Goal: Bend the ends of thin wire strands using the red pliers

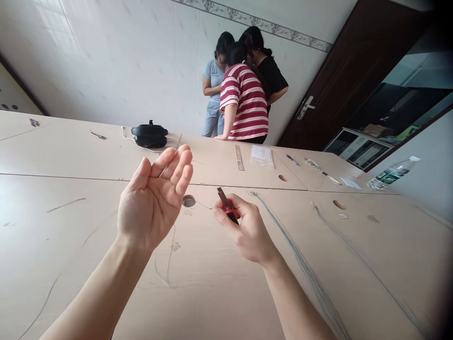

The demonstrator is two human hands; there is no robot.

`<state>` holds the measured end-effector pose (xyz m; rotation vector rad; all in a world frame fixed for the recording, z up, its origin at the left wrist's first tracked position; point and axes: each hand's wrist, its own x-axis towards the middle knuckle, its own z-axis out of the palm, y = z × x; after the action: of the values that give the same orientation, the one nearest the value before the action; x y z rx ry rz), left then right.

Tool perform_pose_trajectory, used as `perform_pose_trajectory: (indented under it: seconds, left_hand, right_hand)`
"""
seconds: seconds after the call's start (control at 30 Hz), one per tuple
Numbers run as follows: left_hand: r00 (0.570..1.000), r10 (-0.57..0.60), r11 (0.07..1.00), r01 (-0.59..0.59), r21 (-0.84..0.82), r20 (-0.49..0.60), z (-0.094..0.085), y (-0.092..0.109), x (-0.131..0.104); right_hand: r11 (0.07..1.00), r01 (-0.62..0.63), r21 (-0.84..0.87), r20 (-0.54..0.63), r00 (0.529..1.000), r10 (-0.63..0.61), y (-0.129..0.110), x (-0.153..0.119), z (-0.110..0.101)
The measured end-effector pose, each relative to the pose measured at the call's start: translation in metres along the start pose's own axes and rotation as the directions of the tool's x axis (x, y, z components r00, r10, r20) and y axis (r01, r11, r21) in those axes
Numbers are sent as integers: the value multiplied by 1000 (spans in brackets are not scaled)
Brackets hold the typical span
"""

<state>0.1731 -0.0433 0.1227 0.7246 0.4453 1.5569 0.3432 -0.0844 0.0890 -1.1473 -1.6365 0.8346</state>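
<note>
My left hand (150,203) is raised over the table, palm up, fingers loosely curled and apart, with nothing visible in it. To its right, my right hand (244,226) is closed around a small red-and-black hand tool (228,206). A flat, dark metal end of the tool points up and away from me; its exact kind is unclear. Thin wire (203,206) runs along the tabletop towards my right fingertips; whether they touch it cannot be told. Just right of that hand lies a bundle of long grey strands (288,238) with small metal ends.
Another strand bundle (354,248) lies further right. Loose wires (66,204) are scattered leftward. On the table (198,302) are a black case (149,135), ruler (239,157), clear plastic bag (262,156), pen (292,160) and water bottle (391,174). Several people (246,99) stand beyond it.
</note>
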Motion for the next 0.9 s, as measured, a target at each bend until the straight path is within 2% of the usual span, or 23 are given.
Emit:
perform_pose_trajectory:
  seconds: [0.1, 0.2, 0.3, 0.4, 0.5, 0.63, 0.8, 0.9]
  left_hand:
    - [998, 57, 998, -57, 27, -4, -5, -5, 3]
    - [999, 51, 995, -52, 80, 14, -8, -11, 2]
    - [998, -22, 976, 9, 217, 59, -9, -19, 0]
    - [981, -153, 916, 95, 390, 121, -12, -25, -1]
    - [915, -332, 830, 167, 531, 231, -17, -26, 0]
    - [764, -546, 711, 205, 672, 344, -23, -25, 2]
    - [676, -676, 558, 206, 804, 295, -28, -26, 3]
    - [619, -732, 526, 245, 814, 286, -29, -24, 4]
  right_hand:
    - [1000, 0, -11, 17, 1000, 0, 0, -2, 3]
    - [1000, 0, -28, 15, 1000, 1, -1, -3, 3]
    - [998, 24, -56, 9, 1000, -23, -2, -4, 2]
    - [996, 51, -73, -3, 999, -52, -4, -5, -1]
    - [994, 61, -93, -26, 998, -64, -5, -4, -4]
    - [989, 67, -129, -44, 996, -74, -3, -2, -7]
    - [987, 81, -140, -43, 995, -87, -1, -2, -7]
    - [985, 77, -155, -76, 993, -90, 0, -2, -9]
